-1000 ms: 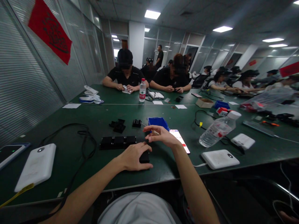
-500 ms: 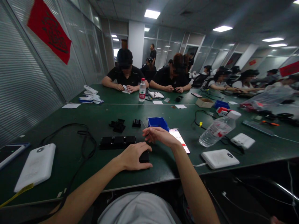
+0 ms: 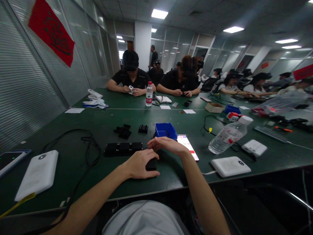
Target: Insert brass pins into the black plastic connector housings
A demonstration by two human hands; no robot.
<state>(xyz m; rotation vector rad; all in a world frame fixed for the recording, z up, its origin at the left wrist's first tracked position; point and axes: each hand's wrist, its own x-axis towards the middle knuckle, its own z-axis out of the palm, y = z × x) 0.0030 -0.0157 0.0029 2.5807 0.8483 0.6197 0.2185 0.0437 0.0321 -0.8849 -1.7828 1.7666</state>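
My left hand (image 3: 140, 163) lies over a black block (image 3: 151, 165) on the green table, thumb and fingers around its sides. Most of that block is hidden under the palm. My right hand (image 3: 171, 145) hovers just beyond it, fingers bent together around a thin, slender tool (image 3: 153, 147) whose kind I cannot make out. To the left is a row of black blocks (image 3: 123, 149), end to end. Beyond them lie loose black pieces (image 3: 123, 131) and a small black part (image 3: 143, 129). A blue tray (image 3: 166, 137) with small dark bits inside sits past my right hand.
A lit phone (image 3: 187, 147) lies right of the tray. Farther right are a tilted water bottle (image 3: 226, 137) and a white power bank (image 3: 230, 166). At left lie a black cable (image 3: 91, 140) and another white power bank (image 3: 37, 174). People sit across the table.
My right hand has shifted slightly down and left, bringing the thin tool from near the tray to beside my left fingers. My left hand stays on the block.
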